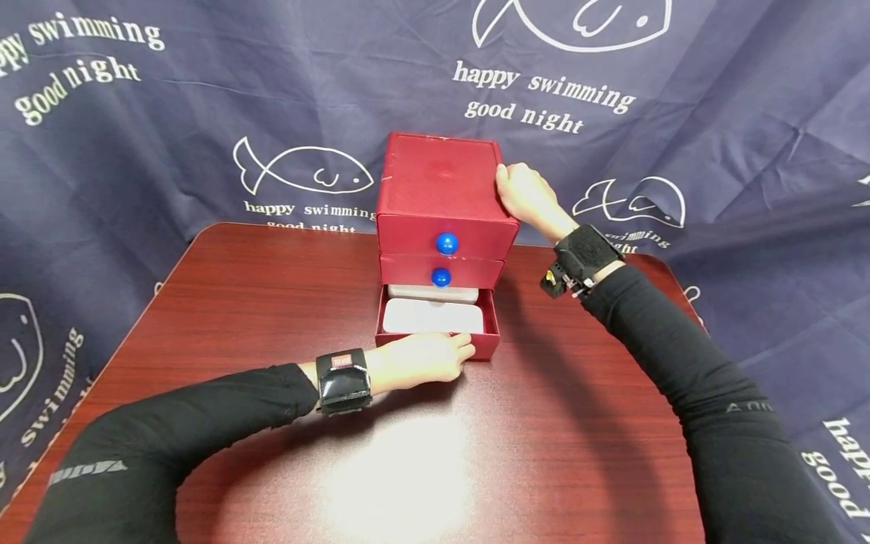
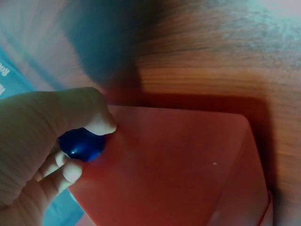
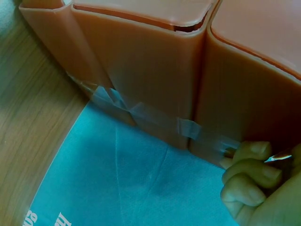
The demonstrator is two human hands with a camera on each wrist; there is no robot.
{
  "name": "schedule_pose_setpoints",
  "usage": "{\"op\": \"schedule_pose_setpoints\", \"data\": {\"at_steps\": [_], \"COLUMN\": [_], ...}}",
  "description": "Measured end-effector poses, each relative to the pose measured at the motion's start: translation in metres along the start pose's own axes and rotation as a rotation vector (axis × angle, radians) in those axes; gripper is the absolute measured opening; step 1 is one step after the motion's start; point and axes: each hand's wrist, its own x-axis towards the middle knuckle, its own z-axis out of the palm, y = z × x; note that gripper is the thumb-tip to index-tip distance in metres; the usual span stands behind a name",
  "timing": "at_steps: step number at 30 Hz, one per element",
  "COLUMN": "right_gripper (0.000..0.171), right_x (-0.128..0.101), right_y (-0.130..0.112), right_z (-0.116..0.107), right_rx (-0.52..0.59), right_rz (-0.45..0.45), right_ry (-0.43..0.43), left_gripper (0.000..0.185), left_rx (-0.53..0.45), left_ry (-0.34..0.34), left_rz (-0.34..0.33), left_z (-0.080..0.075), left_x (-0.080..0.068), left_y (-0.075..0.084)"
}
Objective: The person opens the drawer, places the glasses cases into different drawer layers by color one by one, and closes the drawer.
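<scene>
- A red plastic three-drawer cabinet point(image 1: 440, 193) stands near the far edge of a dark reddish wood-grain table point(image 1: 272, 302), in front of a navy cloth backdrop printed with white fish and lettering point(image 1: 170, 98).
- The bottom red drawer point(image 1: 485, 332) is pulled partly out toward the person; a white rectangular lidded box point(image 1: 432, 316) lies inside it.
- The left hand point(image 1: 421, 359) is at the front of that open drawer; the left wrist view shows thumb and fingers point(image 2: 96, 120) pinching a round blue knob point(image 2: 82, 143) against the drawer's red front panel.
- The right hand point(image 1: 526, 193) rests against the cabinet's upper right rear corner, its fingers point(image 3: 247, 176) curled along the back edge; how firmly they grip it is hard to tell from the wrist view.
- Strips of clear tape point(image 3: 141, 113) cross the cabinet's back seams.
- Two more blue round knobs point(image 1: 446, 242) sit on the shut upper drawers.
- Black sleeves cover both forearms, each with a black wrist-worn camera strap point(image 1: 343, 380).
</scene>
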Motion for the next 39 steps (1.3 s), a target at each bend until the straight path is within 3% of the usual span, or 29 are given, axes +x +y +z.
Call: {"op": "schedule_pose_setpoints", "data": {"at_steps": [5, 16, 21, 31, 36, 39], "right_gripper": [0.049, 0.049, 0.048, 0.046, 0.046, 0.046], "right_x": [0.0, -0.002, -0.002, -0.001, -0.001, 0.0], "right_y": [0.0, -0.001, -0.002, -0.001, 0.001, 0.001], "right_z": [0.0, 0.004, 0.003, 0.0, 0.0, 0.0], "right_rx": [0.002, 0.01, 0.019, 0.028, 0.031, 0.035], "right_rz": [0.008, 0.011, 0.011, 0.001, 0.006, 0.008], "right_ry": [0.005, -0.006, -0.001, 0.006, 0.004, 0.0], "left_gripper": [0.006, 0.011, 0.016, 0.03, 0.03, 0.031], "left_rx": [-0.044, 0.072, 0.045, -0.098, -0.138, -0.231], "left_ry": [0.007, -0.02, -0.079, -0.161, -0.135, -0.136], "left_rz": [-0.059, -0.029, -0.032, -0.042, -0.066, -0.103], "left_z": [-0.002, 0.013, 0.022, 0.034, 0.039, 0.042], "left_x": [-0.002, -0.003, -0.002, 0.004, 0.002, -0.001], "left_y": [-0.004, 0.0, -0.004, -0.017, -0.022, -0.025]}}
